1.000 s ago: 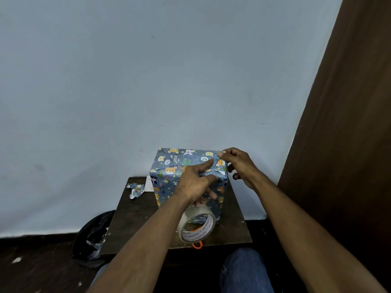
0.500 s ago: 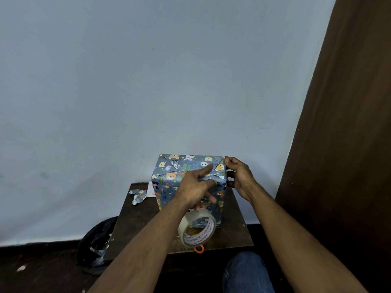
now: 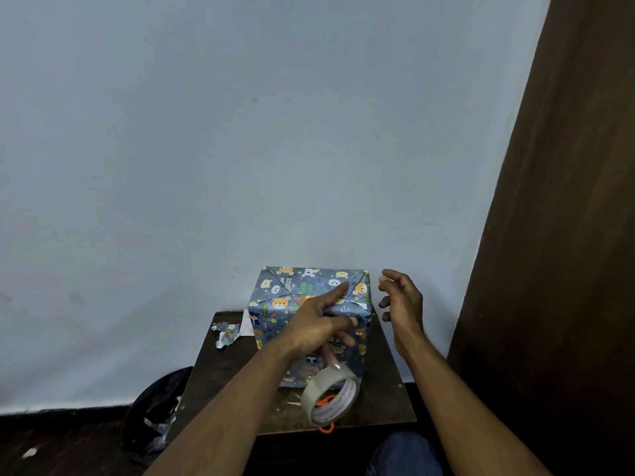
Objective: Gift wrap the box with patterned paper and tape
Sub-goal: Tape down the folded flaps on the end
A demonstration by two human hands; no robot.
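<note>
The box, wrapped in blue paper with bear faces, stands on a small dark table against the wall. My left hand reaches over it, its index finger pressing the folded flaps on top near the right corner. A roll of clear tape hangs from that hand's lower fingers in front of the box. My right hand hovers just right of the box's top corner, fingers loosely spread, touching nothing.
A torn scrap of the paper lies on the table's left rear. An orange scissor handle shows at the front edge, behind the roll. A black bag sits on the floor to the left. A brown panel rises at right.
My right hand has let go of the box's top right corner and drawn away to the right. The left index finger stays on the top flaps with the roll hanging below.
</note>
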